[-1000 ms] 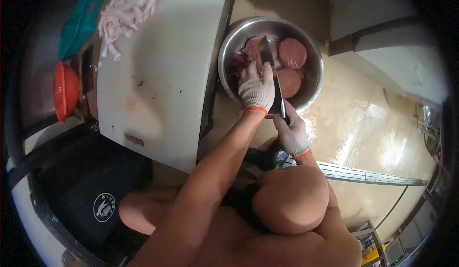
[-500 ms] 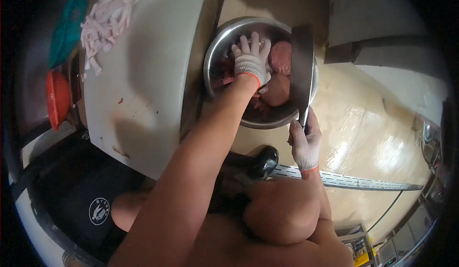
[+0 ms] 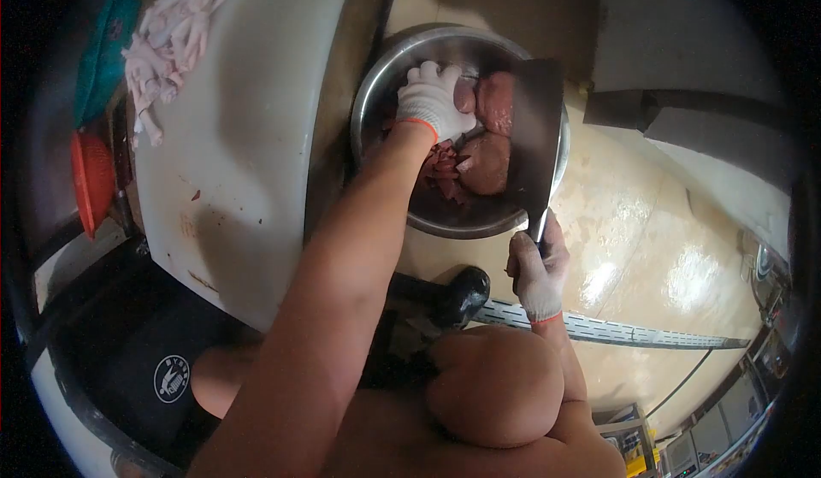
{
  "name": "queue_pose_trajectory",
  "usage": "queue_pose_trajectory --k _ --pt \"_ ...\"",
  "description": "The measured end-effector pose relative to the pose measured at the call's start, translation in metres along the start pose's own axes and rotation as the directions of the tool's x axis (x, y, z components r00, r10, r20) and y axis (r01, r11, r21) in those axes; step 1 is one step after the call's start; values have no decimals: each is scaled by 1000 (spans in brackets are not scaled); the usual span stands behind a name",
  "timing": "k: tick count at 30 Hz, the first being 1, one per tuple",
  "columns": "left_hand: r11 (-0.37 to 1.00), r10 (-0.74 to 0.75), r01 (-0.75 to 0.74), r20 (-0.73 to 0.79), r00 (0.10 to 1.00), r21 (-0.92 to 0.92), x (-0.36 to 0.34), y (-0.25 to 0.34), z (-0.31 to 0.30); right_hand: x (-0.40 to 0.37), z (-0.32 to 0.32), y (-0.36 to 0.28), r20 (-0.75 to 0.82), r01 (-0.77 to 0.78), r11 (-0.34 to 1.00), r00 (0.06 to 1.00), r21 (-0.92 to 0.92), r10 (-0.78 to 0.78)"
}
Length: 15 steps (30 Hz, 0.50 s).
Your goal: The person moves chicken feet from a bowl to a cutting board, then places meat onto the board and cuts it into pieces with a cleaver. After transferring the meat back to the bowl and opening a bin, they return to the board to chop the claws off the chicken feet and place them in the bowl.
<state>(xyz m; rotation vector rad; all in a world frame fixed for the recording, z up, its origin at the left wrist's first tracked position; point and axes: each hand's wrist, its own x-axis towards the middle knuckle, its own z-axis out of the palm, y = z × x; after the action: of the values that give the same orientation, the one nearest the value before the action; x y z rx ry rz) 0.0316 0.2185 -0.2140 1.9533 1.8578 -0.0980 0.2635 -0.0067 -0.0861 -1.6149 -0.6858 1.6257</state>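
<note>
My left hand (image 3: 434, 102), in a white knit glove with an orange cuff, is down inside a round steel bowl (image 3: 369, 76). Its fingers are curled over, and what lies under them is hidden. Thumb-side, a small lump of meat (image 3: 464, 96) touches the glove. Larger dark-pink meat pieces (image 3: 485, 165) rest to its right, with thin cut strips of red meat (image 3: 443, 163) below. My right hand (image 3: 540, 268), gloved too, is closed around the handle of a cleaver (image 3: 535, 136). The broad blade stands over the bowl's right side, covering part of it.
A white work surface (image 3: 256, 136) at left carries a pile of pale chicken feet (image 3: 175, 33). Beyond it are a green basket (image 3: 104, 59) and an orange basket (image 3: 92, 179). A black boot (image 3: 466, 294) is below the bowl, beside a slotted drain grate (image 3: 607, 331) in the wet floor (image 3: 633, 221).
My left hand's fingers were spread over the meat and are now curled in, the hand a little further left. More cut strips show. The cleaver stays in my right hand, with little movement.
</note>
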Motion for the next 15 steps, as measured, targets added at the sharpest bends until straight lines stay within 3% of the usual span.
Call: queue_pose_trajectory --k 1,4,5,6,7,8,9,10,12,14,15 --pt "1000 -1 1 0 1000 0 -2 -2 2 0 0 -1 1 0 1000 1000 0 0" --pt "885 -153 88 -107 982 -457 -11 -8 -1 0 0 -6 2 -3 999 1000 47 3" --pt "884 -153 87 -110 982 -459 -17 -9 -2 -1 1 -6 -18 16 998 1000 64 -15" --pt "562 -201 123 9 980 -818 -27 -4 -12 -2 2 -6 -38 37 996 999 82 -34" --pt "109 -187 157 135 973 -982 -35 -3 -21 -4 3 -8 -36 39 996 999 80 -37" --pt "6 -92 241 239 967 -971 -34 -13 -12 -6 3 -10 -44 42 997 998 61 -39" --pt "4 -96 235 233 968 -972 -41 -12 -16 -8 4 -12 -50 46 998 998 43 -44" --pt "-290 -20 199 214 977 -936 -53 -5 -22 -11 7 -13 -86 41 999 996 34 -38" --pt "-559 49 157 156 987 -815 -78 9 -39 -18 9 -18 -103 61 998 993 -4 -61" --pt "-825 344 340 76 936 -450 -110 21 -70 -26 13 -24 -128 63 997 989 -49 -69" --pt "-850 384 380 63 921 -366 -128 29 -90 -27 16 -20 -163 95 995 982 -36 -99"
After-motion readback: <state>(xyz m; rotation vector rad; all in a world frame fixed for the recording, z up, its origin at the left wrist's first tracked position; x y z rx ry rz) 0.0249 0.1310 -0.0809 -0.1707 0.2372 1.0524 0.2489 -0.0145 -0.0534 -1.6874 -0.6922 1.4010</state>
